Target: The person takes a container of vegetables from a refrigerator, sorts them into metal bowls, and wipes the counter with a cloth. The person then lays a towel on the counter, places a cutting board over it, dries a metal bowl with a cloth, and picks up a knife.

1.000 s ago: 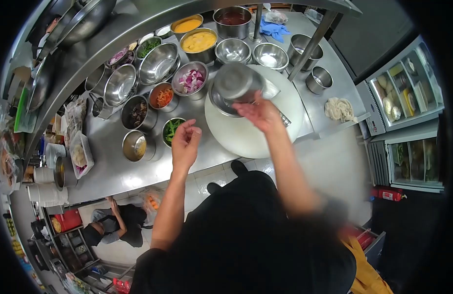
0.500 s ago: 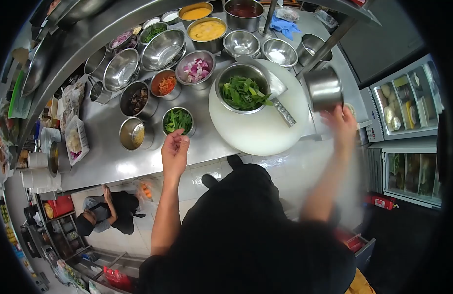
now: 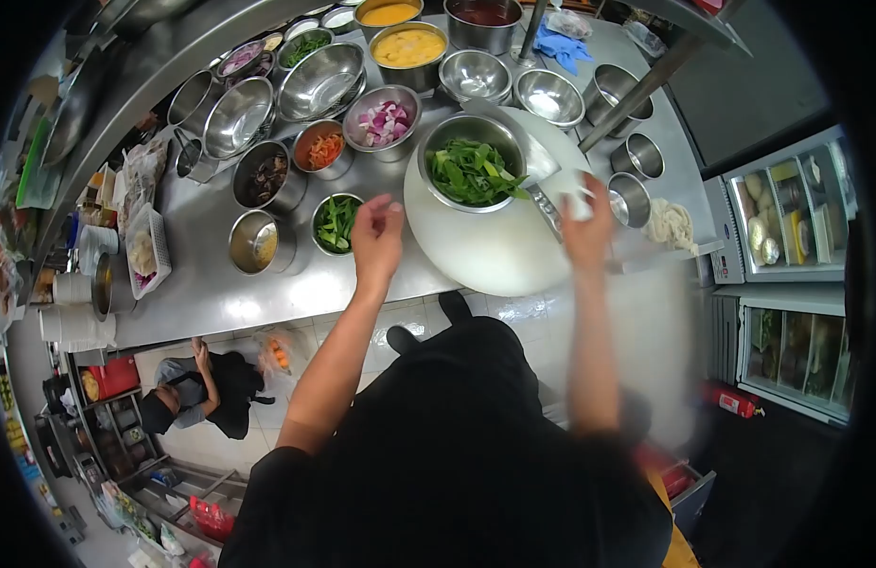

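On the round white board (image 3: 495, 257) stands a steel bowl of cut greens (image 3: 474, 170), with a cleaver (image 3: 544, 194) lying at its right side. My left hand (image 3: 378, 241) is over the counter between a small pot of greens (image 3: 337, 223) and the board, fingers loosely curled and apart, holding nothing. My right hand (image 3: 587, 222) is blurred by motion at the board's right edge, near the cleaver's handle; what its fingers do is unclear. A steel pot (image 3: 629, 200) rests on the counter just right of that hand.
Pots of onion (image 3: 383, 123), carrot (image 3: 322, 150) and yellow liquid (image 3: 408, 47) stand behind and left. A cloth (image 3: 670, 224) lies at the right. A steel post (image 3: 637, 95) rises behind the board. Another person (image 3: 206, 390) is at the lower left.
My right hand has set the steel pot down at the right and moved back left to the board. The bowl of greens came uncovered earlier. My left hand has shifted right.
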`<move>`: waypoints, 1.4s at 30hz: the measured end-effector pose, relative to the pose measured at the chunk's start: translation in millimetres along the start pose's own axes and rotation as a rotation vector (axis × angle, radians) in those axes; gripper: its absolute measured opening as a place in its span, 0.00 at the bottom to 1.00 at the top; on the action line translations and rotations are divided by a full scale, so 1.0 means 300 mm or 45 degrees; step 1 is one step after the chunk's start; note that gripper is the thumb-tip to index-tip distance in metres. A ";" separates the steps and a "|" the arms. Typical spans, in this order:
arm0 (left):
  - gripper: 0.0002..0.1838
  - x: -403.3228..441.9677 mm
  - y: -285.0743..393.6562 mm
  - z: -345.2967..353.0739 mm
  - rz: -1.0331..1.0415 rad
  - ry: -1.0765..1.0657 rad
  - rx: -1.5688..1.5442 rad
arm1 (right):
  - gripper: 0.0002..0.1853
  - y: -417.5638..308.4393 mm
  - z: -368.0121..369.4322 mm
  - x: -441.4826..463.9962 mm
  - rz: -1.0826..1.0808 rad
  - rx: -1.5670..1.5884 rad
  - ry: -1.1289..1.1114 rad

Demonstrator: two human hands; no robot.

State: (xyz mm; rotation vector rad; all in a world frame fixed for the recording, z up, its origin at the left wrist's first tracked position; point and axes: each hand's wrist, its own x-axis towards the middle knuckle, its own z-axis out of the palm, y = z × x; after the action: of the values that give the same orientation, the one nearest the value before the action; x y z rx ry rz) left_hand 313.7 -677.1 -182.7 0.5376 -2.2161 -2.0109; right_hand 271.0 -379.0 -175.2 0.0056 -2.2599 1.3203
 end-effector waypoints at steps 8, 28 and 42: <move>0.22 0.016 -0.381 -0.342 0.102 1.075 0.723 | 0.27 -0.121 0.369 0.094 -0.726 -0.464 -0.755; 0.07 -0.100 0.095 -0.217 -0.436 -0.438 -0.173 | 0.15 -0.060 0.375 0.330 0.171 0.537 -0.752; 0.09 -0.126 0.115 0.071 -0.566 -0.490 -0.368 | 0.16 -0.251 0.213 0.118 0.357 1.257 -0.751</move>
State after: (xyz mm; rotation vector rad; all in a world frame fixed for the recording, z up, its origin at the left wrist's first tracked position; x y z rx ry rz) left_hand 335.9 -642.3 -145.4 0.7074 -2.0636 -2.8160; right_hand 232.1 -461.8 -123.8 0.4893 -1.7837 2.7397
